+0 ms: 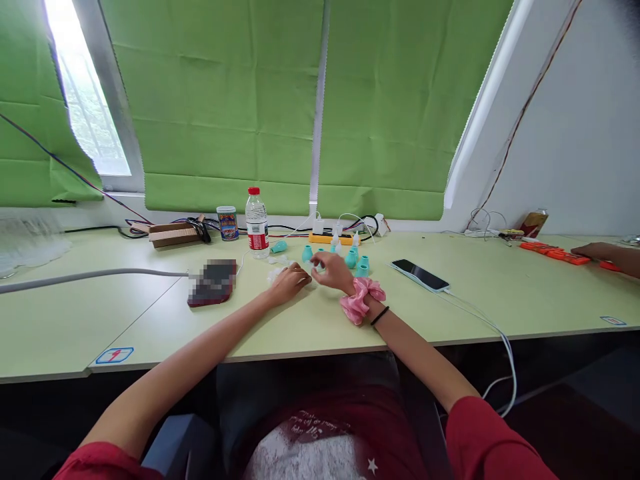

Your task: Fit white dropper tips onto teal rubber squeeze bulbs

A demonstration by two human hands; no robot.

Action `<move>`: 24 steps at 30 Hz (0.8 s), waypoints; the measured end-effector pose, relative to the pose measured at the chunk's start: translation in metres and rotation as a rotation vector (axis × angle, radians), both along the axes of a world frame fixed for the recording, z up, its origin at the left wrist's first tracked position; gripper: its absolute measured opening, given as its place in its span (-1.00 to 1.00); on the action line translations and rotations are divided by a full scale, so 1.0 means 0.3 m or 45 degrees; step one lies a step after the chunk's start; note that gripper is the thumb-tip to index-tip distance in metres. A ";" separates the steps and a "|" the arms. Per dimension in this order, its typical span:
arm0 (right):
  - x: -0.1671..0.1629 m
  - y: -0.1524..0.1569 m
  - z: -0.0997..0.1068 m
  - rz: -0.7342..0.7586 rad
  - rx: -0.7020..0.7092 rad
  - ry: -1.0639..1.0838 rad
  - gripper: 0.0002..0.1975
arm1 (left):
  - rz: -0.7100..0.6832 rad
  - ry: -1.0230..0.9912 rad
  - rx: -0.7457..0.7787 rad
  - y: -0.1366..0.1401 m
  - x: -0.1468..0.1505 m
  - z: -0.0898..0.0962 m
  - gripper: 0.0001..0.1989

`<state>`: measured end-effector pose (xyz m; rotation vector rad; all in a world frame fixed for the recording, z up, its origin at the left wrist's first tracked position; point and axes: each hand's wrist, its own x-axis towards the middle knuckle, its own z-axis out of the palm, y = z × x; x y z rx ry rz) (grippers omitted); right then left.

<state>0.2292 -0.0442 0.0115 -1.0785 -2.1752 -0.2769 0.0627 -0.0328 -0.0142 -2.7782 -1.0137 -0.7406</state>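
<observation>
My left hand point(289, 284) rests low over the table, palm down, its fingers curled together beside small translucent pieces point(274, 274). Close on its right, my right hand point(334, 271) is closed in a pinch, thumb and fingers bent towards the left fingertips. Whatever lies between the fingers of either hand is too small to make out. Just beyond my right hand stand several turquoise bulb-shaped parts point(363, 267), and a few white pointed nozzles point(356, 239) rise behind them. Another turquoise part point(279, 247) lies on its side near the bottle.
A bottle with a red cap point(257, 227) and a printed can point(228, 223) stand behind. A red-edged phone point(213, 283) lies left, a cabled phone point(420, 275) right. An orange power strip point(327, 239) runs along the back. Another person's hand point(597, 251) touches orange pieces point(554, 253) far right.
</observation>
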 end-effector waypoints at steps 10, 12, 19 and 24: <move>-0.043 0.006 -0.073 0.053 -0.381 -0.110 -0.77 | 0.213 -0.098 0.019 0.067 -0.118 0.078 -0.82; -0.039 0.014 -0.076 0.021 -0.372 -0.096 -0.77 | 0.214 0.021 -0.102 0.070 -0.137 0.084 -0.83; -0.042 0.022 -0.085 0.068 -0.359 0.048 -0.74 | 0.205 0.167 -0.227 0.073 -0.136 0.058 -0.77; -0.050 0.013 -0.080 0.142 -0.400 0.098 -0.80 | 0.204 0.068 -0.112 0.058 -0.121 0.059 -0.80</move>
